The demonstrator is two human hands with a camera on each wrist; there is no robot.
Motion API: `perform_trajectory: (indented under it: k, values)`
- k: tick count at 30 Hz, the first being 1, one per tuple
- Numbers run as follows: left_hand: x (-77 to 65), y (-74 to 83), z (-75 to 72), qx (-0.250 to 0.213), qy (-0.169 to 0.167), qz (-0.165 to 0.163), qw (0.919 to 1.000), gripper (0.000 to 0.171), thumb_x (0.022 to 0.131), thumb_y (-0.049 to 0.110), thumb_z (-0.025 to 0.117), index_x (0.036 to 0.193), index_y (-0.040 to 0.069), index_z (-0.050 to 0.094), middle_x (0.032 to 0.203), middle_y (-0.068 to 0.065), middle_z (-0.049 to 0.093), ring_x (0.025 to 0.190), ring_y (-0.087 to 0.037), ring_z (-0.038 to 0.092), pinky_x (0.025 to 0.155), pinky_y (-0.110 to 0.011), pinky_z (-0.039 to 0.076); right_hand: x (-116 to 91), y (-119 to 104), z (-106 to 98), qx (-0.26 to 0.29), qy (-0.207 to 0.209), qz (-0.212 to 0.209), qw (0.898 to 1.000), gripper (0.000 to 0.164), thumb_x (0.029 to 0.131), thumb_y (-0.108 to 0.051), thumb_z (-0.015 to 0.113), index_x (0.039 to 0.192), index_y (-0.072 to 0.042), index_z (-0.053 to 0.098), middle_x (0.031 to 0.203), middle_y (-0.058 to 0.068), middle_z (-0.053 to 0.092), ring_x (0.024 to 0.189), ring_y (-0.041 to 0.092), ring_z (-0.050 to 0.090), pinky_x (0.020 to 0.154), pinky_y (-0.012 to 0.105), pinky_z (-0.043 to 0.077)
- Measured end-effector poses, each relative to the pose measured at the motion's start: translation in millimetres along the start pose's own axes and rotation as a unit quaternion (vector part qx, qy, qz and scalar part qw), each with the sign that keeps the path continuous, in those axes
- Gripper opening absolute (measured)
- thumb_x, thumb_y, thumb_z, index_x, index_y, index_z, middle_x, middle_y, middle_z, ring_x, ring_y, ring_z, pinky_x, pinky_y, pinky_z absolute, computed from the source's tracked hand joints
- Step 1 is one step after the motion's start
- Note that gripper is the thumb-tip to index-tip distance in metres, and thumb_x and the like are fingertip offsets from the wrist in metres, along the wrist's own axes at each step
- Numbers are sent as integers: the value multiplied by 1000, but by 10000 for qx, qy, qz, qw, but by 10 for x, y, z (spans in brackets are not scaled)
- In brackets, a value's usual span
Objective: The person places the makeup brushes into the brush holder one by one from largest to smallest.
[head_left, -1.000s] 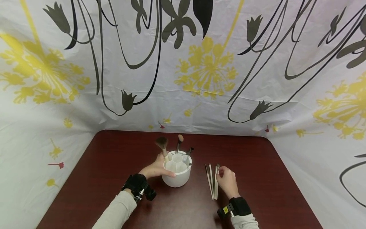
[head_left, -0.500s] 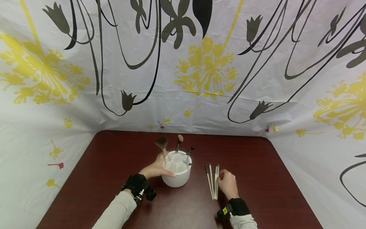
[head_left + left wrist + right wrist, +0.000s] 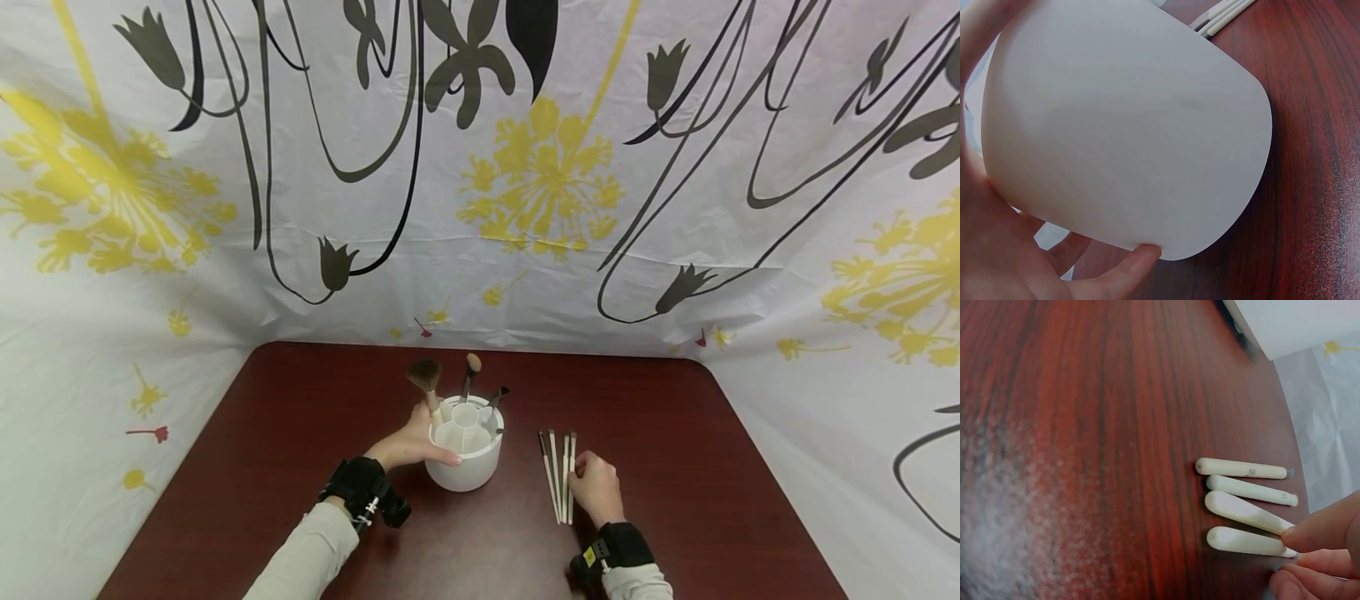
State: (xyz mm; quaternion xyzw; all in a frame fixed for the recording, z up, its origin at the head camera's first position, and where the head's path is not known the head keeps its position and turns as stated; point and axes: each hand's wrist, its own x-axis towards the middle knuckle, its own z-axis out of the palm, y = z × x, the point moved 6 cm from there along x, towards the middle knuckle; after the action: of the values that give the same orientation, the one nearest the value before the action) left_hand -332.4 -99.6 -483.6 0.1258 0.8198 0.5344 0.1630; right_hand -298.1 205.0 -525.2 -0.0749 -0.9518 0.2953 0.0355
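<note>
A white round brush holder [image 3: 463,471] with inner compartments stands on the table. My left hand [image 3: 412,439] grips its left side, thumb along the front; in the left wrist view its fingers curve round the white wall [image 3: 1129,137]. To the right, several slim makeup brushes [image 3: 556,479] with pale handles lie side by side, bristles pointing away. My right hand [image 3: 597,487] pinches the rightmost makeup brush [image 3: 1244,542] between thumb and fingers. The thumb tip also overlaps the neighbouring handle [image 3: 1244,511] in the right wrist view. The pinched brush still lies at the table surface.
A fluffy large brush [image 3: 424,377], a brush with a tan rounded head [image 3: 472,367] and a dark angled brush [image 3: 498,395] stick up from the holder. The dark red wooden table [image 3: 315,417] meets a flower-patterned curtain [image 3: 420,217] at its far edge.
My right hand has slid slightly down along the brushes, and the rightmost brush has shifted a little to the right, apart from its neighbour. The left hand and holder keep their place.
</note>
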Motion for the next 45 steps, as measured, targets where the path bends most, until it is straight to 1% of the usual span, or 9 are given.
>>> perform_trajectory:
  k: [9, 14, 19, 26, 30, 31, 34, 41, 45]
  values:
    - [-1, 13, 13, -14, -4, 2, 10000, 108, 59, 27, 83, 139, 2, 15, 138, -22, 21, 126, -35, 24, 101, -56, 21, -9, 30, 18, -91, -105, 68, 9999, 17, 77, -5, 61, 90, 7, 59, 68, 8, 56, 53, 15, 48, 46, 28, 38]
    - [4, 25, 7, -16, -2, 65, 10000, 109, 59, 29, 84, 139, 1, 15, 138, -23, 21, 127, -35, 22, 102, -55, 20, -22, 24, -1, -55, -46, 53, 10000, 16, 76, -3, 61, 87, 9, 59, 65, 9, 55, 52, 16, 47, 46, 27, 37]
    - [7, 26, 5, -22, -40, 30, 10000, 110, 58, 31, 84, 139, 2, 14, 139, -22, 20, 127, -35, 23, 102, -55, 20, -25, 17, -13, -61, 86, 0, 9999, 8, 72, -1, 60, 75, 5, 56, 58, 5, 47, 47, 13, 40, 44, 26, 31]
    - [-1, 23, 11, 7, -71, -43, 10000, 110, 59, 32, 84, 139, 3, 14, 139, -22, 20, 127, -35, 24, 101, -56, 21, 11, 51, 9, 20, -118, 150, 9998, 9, 73, -3, 57, 70, -2, 49, 54, -1, 36, 46, 11, 35, 45, 25, 27]
    - [-14, 39, 15, -13, -17, 135, 9999, 112, 57, 40, 83, 139, 2, 16, 137, -24, 20, 125, -38, 24, 100, -59, 20, 9, 45, -11, -64, -136, 142, 9998, 9, 74, -5, 59, 74, 1, 52, 56, 0, 40, 47, 12, 37, 46, 26, 29]
    - [-23, 52, 16, 93, -16, 225, 9997, 112, 58, 44, 82, 138, 1, 16, 135, -25, 21, 124, -38, 25, 99, -59, 22, 8, 45, -14, -74, -132, 146, 9998, 9, 74, -6, 59, 76, 2, 53, 56, 1, 41, 47, 12, 38, 46, 26, 30]
    - [-35, 65, 17, 55, 3, 330, 9994, 113, 57, 47, 81, 138, 1, 16, 134, -26, 21, 122, -40, 25, 97, -61, 22, 10, 49, -20, -68, -122, 172, 9998, 11, 74, -7, 59, 78, 3, 55, 57, 2, 44, 48, 13, 40, 46, 26, 31]
    - [4, 24, 5, 109, -53, 130, 9998, 114, 58, 33, 84, 141, 4, 11, 142, -24, 17, 130, -38, 17, 101, -56, 20, 19, 10, -70, -51, 19, -12, 10000, 16, 74, -8, 62, 82, 5, 58, 61, 5, 51, 50, 14, 44, 47, 27, 35]
    - [-1, 24, 3, 76, -61, 97, 9999, 111, 59, 28, 83, 141, 3, 12, 142, -23, 17, 130, -37, 18, 101, -55, 21, 10, -46, -104, 16, 13, -93, 10000, 18, 75, -8, 61, 87, 6, 58, 61, 5, 52, 49, 13, 44, 47, 27, 35]
